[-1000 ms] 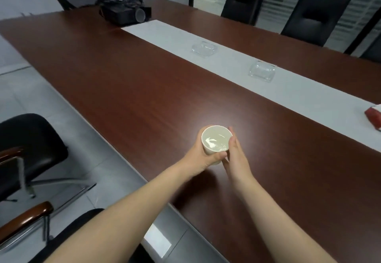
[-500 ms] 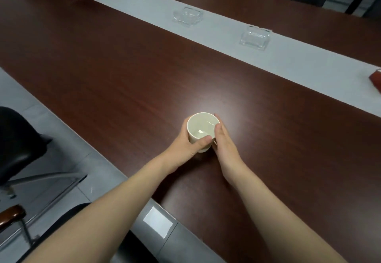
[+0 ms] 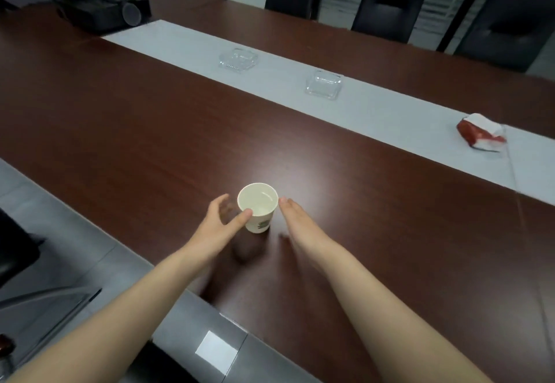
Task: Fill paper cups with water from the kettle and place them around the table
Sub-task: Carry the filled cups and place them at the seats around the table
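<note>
A white paper cup (image 3: 257,207) with water in it and a green mark on its side stands upright on the dark wooden table (image 3: 126,130). My left hand (image 3: 220,226) is just left of the cup with fingers spread; its thumb tip lies against the cup's rim. My right hand (image 3: 298,223) is flat and open just right of the cup, fingertips a little off its rim. No kettle is in view.
A pale runner (image 3: 375,115) crosses the table with two clear glass dishes (image 3: 238,59) (image 3: 324,83) and a red-and-white packet (image 3: 482,136). A black projector (image 3: 105,11) sits at the far left. Black chairs (image 3: 393,4) line the far side. The table's near edge (image 3: 192,295) is close to my arms.
Both hands held the cup before; now they have opened and drawn apart, and the cup stands on the table. The view has lifted, showing more of the far side.
</note>
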The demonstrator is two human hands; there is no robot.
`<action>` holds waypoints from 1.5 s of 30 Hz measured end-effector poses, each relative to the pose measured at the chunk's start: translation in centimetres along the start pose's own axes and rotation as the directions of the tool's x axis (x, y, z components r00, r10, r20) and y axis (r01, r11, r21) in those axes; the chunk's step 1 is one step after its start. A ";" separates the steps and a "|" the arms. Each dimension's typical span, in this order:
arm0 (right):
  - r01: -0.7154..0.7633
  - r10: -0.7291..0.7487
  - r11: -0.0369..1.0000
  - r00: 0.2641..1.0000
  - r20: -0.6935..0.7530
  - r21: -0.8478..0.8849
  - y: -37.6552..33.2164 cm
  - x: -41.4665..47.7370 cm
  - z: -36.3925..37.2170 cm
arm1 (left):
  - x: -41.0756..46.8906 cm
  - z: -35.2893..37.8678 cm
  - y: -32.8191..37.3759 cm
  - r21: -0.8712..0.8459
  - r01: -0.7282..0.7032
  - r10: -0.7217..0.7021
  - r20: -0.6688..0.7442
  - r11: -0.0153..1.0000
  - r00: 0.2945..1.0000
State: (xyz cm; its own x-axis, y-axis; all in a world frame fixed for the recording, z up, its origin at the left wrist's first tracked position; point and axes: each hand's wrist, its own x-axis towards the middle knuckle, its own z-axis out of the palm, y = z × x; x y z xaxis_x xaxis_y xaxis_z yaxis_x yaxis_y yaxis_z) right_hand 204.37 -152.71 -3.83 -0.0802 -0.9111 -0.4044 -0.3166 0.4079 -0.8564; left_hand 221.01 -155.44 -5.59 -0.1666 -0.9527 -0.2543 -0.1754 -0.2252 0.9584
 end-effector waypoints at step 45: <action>0.058 0.473 0.877 0.078 -0.878 0.477 8.8 -76.7 -5.5 | -60.7 31.2 15.2 -0.055 -0.299 0.066 0.997 0.953 0.027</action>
State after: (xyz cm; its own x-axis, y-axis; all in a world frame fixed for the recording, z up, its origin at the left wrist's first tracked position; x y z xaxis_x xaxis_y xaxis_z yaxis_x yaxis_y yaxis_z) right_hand 202.53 -79.61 21.44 -0.9855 0.0694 -0.1546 0.1689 0.3332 -0.9276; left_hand 198.20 -94.66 20.39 -0.9839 0.1628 -0.0731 -0.0642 0.0597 0.9962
